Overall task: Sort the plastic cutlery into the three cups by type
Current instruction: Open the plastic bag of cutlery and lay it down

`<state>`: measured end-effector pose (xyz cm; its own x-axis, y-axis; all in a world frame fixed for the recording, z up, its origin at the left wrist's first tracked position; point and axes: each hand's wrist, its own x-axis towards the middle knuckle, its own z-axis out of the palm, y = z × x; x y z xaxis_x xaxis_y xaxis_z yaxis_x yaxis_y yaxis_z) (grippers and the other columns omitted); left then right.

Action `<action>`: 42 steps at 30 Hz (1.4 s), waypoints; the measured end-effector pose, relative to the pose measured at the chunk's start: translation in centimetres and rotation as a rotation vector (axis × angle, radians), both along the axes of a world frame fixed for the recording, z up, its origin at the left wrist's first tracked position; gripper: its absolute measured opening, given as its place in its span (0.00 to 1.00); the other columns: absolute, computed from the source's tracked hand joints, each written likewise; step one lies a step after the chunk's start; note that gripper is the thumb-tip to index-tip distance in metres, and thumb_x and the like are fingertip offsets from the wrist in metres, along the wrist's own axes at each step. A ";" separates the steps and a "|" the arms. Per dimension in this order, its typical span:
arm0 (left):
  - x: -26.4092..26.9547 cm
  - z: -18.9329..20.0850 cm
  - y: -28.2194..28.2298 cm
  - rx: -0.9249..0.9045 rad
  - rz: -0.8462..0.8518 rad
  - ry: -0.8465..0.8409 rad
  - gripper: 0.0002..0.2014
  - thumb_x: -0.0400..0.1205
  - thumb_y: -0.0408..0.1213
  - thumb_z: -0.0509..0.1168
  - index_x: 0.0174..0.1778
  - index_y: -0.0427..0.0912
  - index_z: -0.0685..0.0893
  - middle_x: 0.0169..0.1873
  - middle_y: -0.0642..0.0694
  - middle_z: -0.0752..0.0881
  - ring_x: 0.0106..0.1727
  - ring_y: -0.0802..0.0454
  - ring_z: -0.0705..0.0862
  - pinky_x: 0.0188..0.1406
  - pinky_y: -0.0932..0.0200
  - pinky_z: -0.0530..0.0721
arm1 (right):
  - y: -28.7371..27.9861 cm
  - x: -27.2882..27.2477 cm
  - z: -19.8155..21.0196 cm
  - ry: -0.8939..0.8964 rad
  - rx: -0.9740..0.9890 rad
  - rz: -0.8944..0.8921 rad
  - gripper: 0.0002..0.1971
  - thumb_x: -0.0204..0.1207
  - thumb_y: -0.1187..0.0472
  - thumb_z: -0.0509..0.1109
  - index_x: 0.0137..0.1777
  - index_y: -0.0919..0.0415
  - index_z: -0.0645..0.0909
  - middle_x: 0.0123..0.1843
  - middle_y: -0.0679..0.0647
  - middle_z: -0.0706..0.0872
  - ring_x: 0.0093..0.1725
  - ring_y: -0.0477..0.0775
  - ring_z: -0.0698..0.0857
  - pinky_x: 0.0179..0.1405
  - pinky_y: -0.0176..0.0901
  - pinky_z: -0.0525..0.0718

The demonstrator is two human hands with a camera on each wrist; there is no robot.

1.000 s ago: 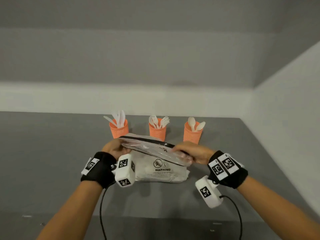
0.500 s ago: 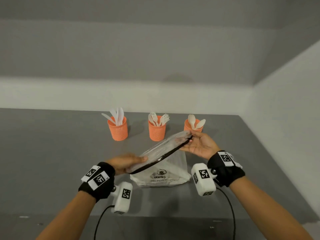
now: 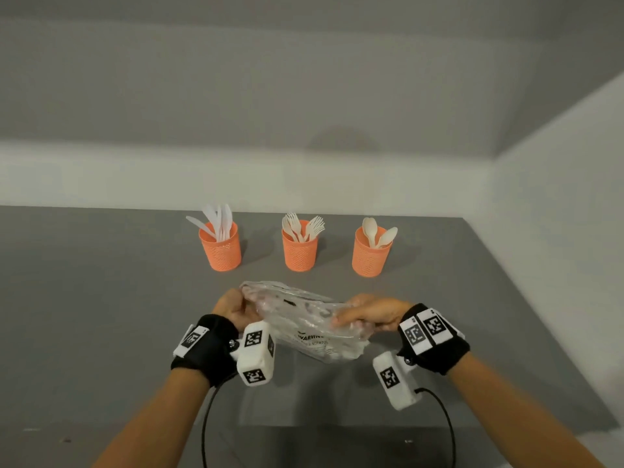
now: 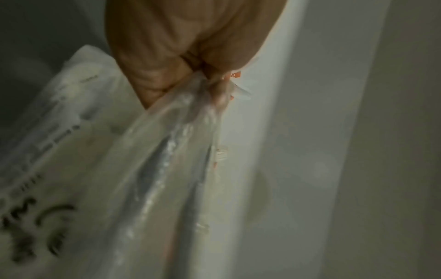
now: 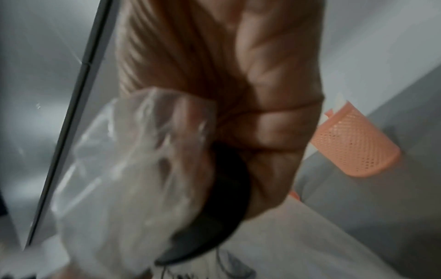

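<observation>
Three orange mesh cups stand in a row at the back of the grey table: the left cup (image 3: 221, 246) holds white knives, the middle cup (image 3: 300, 246) holds forks, the right cup (image 3: 370, 253) holds spoons. In front of them I hold a crumpled clear plastic bag (image 3: 304, 319) with black warning print above the table. My left hand (image 3: 233, 307) grips its left end, fingers curled into the plastic (image 4: 167, 117). My right hand (image 3: 369, 314) grips the right end, bunching the bag (image 5: 148, 151) in its fist. One orange cup (image 5: 353, 143) shows beside the right hand.
A white wall runs along the table's back edge and another along the right side. Black cables hang from both wrist cameras toward the near table edge (image 3: 304, 430).
The bag, earlier spread open by its black-edged mouth, is now crumpled between both hands. The left hand rose and moved forward; the right hand drew back toward me.
</observation>
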<state>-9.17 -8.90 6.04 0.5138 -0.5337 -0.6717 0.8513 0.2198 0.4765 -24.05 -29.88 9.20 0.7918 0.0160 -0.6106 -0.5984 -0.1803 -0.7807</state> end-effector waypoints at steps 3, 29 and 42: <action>-0.7 0.0 0.1 0.087 -0.084 -0.204 0.13 0.80 0.35 0.54 0.37 0.36 0.82 0.19 0.46 0.85 0.15 0.57 0.79 0.15 0.71 0.76 | -1.4 -0.1 -0.1 -0.034 0.335 -0.211 0.13 0.54 0.56 0.81 0.38 0.61 0.87 0.31 0.53 0.86 0.20 0.43 0.83 0.24 0.37 0.87; 0.9 -3.3 -2.4 -0.036 0.152 -0.075 0.21 0.89 0.41 0.46 0.27 0.46 0.63 0.07 0.52 0.67 0.07 0.61 0.64 0.05 0.71 0.64 | -0.4 0.9 -4.9 -0.069 0.154 -0.117 0.11 0.61 0.60 0.76 0.43 0.61 0.84 0.33 0.51 0.88 0.31 0.45 0.85 0.34 0.36 0.83; -0.9 -3.7 0.1 0.811 -0.537 -1.387 0.09 0.83 0.39 0.60 0.36 0.46 0.78 0.34 0.47 0.75 0.40 0.47 0.75 0.43 0.59 0.69 | -1.6 2.3 -7.3 -0.220 1.240 -0.998 0.10 0.66 0.65 0.56 0.26 0.64 0.75 0.20 0.53 0.75 0.16 0.49 0.77 0.16 0.37 0.81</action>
